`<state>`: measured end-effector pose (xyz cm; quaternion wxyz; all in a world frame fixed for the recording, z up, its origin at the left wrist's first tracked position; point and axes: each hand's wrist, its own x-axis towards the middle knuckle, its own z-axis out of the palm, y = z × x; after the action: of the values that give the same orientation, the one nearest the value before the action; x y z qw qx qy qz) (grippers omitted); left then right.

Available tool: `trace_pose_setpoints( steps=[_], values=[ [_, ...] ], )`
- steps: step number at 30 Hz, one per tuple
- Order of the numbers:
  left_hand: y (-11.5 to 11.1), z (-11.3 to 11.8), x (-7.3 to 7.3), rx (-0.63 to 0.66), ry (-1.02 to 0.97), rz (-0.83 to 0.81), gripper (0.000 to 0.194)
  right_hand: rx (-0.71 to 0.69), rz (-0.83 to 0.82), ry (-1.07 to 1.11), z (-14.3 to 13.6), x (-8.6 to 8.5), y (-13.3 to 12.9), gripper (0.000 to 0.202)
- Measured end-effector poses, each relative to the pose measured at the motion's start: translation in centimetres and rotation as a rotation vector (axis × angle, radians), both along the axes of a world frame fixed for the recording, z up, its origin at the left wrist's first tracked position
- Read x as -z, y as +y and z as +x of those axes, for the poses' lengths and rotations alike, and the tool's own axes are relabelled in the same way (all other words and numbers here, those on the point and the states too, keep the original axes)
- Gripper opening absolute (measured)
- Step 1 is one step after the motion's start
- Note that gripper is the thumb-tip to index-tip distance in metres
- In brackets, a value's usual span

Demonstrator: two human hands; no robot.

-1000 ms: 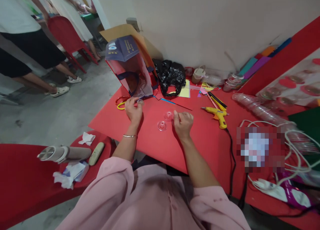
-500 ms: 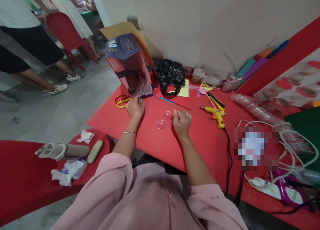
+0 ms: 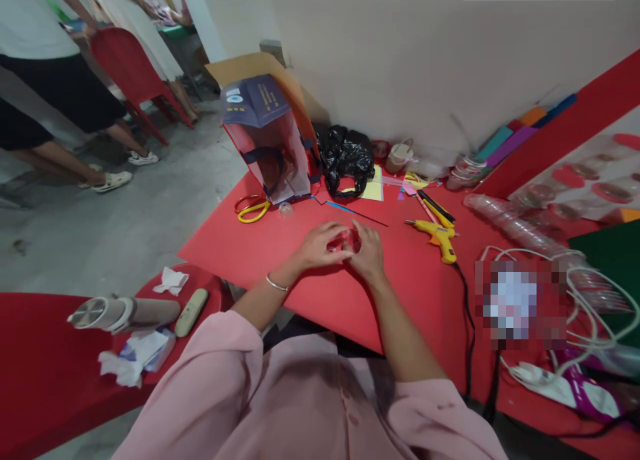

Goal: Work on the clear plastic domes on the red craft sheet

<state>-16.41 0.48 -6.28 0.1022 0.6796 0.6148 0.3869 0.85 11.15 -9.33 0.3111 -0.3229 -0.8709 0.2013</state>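
Both left fingers [image 3: 324, 234] and right fingers [image 3: 371, 237] curved around clear plastic [image 3: 345, 239], grip unclear.

From here I can see clear plastic [image 3: 345, 241] with shiny highlights, the red tabletop [image 3: 240, 247] showing through it. It is held between the curved fingers of the left hand [image 3: 320, 247] and right hand [image 3: 369, 252], which hide its outline and exact tilt.

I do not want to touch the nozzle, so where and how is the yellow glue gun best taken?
Probably by its handle, with the right hand coming from the near side. The yellow glue gun lies flat, handle toward the person, nozzle pointing left. Mind the black cord at the handle's end.
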Motion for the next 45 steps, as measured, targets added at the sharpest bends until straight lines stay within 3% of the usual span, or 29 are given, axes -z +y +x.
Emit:
trace_pose_setpoints(
  steps=[3,9,16,22,28,31,34,45],
  values=[
    [-0.5,0.6,-0.4,0.018,0.057,-0.064,0.066,-0.040,0.026,-0.003,0.0,0.3,0.3,0.060],
    [-0.7,1.3,-0.1,-0.117,0.106,-0.088,0.051,-0.118,0.041,0.017,-0.4,0.3,0.3,0.046],
    [-0.4,1.6,0.5,-0.331,0.268,-0.155,0.053,-0.136,0.074,-0.066,0.1,-0.9,-0.4,0.070],
    [-0.4,2.5,0.2,-0.276,0.375,-0.142,0.052,-0.116,0.093,-0.099,0.7,-1.3,-0.2,0.059],
    [0.2,2.5,0.1,-0.272,0.411,-0.184,0.038,-0.141,0.102,-0.185,0.7,-1.5,-0.6,0.072],
    [0.1,2.0,0.1,-0.262,0.377,-0.139,0.037,-0.102,0.117,-0.163,0.8,-1.6,-0.5,0.062],
    [0.0,1.5,0.2,-0.332,0.314,-0.075,0.040,-0.077,0.135,-0.069,0.8,-1.5,-0.1,0.053],
    [0.0,1.0,0.4,-0.339,0.428,-0.144,0.044,-0.047,0.201,-0.149,0.5,-1.4,-0.8,0.046]
  ],
)
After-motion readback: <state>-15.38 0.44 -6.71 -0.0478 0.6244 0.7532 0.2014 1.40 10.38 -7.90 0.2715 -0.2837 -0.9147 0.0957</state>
